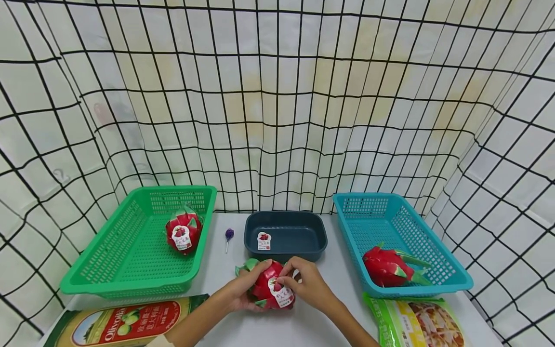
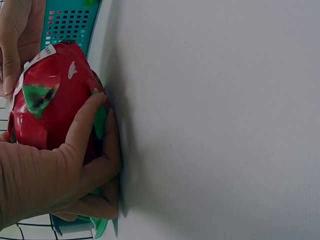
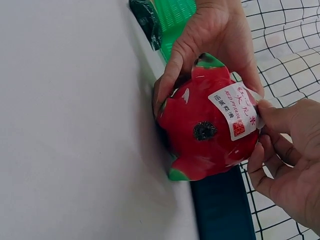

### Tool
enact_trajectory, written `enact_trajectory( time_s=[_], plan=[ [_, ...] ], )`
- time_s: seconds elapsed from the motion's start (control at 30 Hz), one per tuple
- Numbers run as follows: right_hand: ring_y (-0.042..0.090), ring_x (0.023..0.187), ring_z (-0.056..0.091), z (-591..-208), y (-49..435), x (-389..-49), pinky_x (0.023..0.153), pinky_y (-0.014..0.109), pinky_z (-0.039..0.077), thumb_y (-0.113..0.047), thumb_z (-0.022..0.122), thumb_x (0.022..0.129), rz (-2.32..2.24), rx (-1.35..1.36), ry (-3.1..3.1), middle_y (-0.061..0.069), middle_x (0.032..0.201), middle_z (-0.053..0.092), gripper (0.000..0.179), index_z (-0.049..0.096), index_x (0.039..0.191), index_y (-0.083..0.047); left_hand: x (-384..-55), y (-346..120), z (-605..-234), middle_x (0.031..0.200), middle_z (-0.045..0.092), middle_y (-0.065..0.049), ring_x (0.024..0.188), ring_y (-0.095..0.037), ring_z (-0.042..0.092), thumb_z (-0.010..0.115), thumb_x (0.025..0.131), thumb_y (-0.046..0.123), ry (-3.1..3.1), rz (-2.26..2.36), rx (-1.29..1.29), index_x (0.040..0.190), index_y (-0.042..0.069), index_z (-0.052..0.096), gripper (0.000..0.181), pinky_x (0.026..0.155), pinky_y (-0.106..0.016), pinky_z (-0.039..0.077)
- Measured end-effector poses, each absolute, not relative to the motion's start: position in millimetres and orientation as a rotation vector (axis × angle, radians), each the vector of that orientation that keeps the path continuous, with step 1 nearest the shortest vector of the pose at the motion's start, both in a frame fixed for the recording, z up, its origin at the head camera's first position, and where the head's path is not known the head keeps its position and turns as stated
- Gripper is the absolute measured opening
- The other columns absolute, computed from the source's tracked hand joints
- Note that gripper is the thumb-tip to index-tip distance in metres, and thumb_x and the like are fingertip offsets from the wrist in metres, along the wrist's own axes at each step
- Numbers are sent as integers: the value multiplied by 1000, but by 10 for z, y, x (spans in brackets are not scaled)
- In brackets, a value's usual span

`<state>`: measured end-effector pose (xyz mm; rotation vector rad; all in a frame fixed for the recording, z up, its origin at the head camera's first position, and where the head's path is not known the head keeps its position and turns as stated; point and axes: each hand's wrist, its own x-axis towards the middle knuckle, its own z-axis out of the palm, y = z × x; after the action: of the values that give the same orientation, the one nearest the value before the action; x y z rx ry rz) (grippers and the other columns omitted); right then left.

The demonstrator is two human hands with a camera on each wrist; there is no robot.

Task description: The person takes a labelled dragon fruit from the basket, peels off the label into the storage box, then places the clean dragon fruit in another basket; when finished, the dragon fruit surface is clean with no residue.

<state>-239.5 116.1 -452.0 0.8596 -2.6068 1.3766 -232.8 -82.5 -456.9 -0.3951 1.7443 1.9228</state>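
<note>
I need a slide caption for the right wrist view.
Left hand holds a red dragon fruit while the right hand touches its white sticker.

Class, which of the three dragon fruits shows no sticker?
The dragon fruit in the blue basket; those in the green basket and the left hand each show a white sticker.

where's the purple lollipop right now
In the head view, the purple lollipop lies left of centre on the white table, between the green basket and the dark blue tray, beyond the left hand.
</note>
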Motion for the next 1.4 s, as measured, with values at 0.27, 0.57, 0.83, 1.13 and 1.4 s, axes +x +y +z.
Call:
enact_trajectory(
  time_s=[0.27, 0.57, 0.83, 1.13, 1.4],
  plan=[
    [3, 84, 53, -4519, 1161, -2352, 73, 17, 54, -19, 70, 90, 1289, 962, -2598, -4, 92, 59, 15, 56, 94, -15, -2330, -814, -4581, 126, 43, -31, 109, -47, 53, 58, 86, 64, 1774, 1903, -375, 139, -1, 6, 98, 83, -57, 56],
    [2, 81, 48, -4512, 1182, -2329, 71, 16, 51, -20, 67, 91, 1215, 1086, -2550, -5, 89, 56, 15, 54, 96, -14, -2328, -812, -4568, 126, 43, -30, 109, -48, 52, 59, 86, 61, 1796, 1884, -381, 139, -1, 8, 96, 83, -56, 57],
    [6, 86, 52, -4519, 1243, -2363, 79, 20, 53, -21, 64, 94, 1461, 1125, -2605, 2, 92, 57, 13, 57, 94, -10, -2322, -818, -4578, 125, 43, -31, 107, -48, 53, 59, 86, 60, 1817, 1872, -372, 137, -2, 11, 94, 81, -56, 57],
    [10, 95, 55, -4512, 1346, -2424, 86, 23, 52, -17, 62, 96, 1986, 1145, -2644, 15, 98, 58, 17, 58, 96, 0, -2344, -831, -4554, 128, 43, -30, 111, -49, 49, 62, 85, 56, 1841, 1862, -371, 136, -3, 15, 91, 80, -55, 58],
    [12, 97, 57, -4499, 1475, -2474, 87, 25, 54, -18, 57, 99, 2287, 1237, -2528, 2, 97, 59, 30, 50, 99, 12, -2364, -830, -4571, 128, 42, -30, 113, -48, 48, 65, 85, 54, 1821, 1853, -373, 136, -2, 14, 91, 82, -54, 58]
  ],
)
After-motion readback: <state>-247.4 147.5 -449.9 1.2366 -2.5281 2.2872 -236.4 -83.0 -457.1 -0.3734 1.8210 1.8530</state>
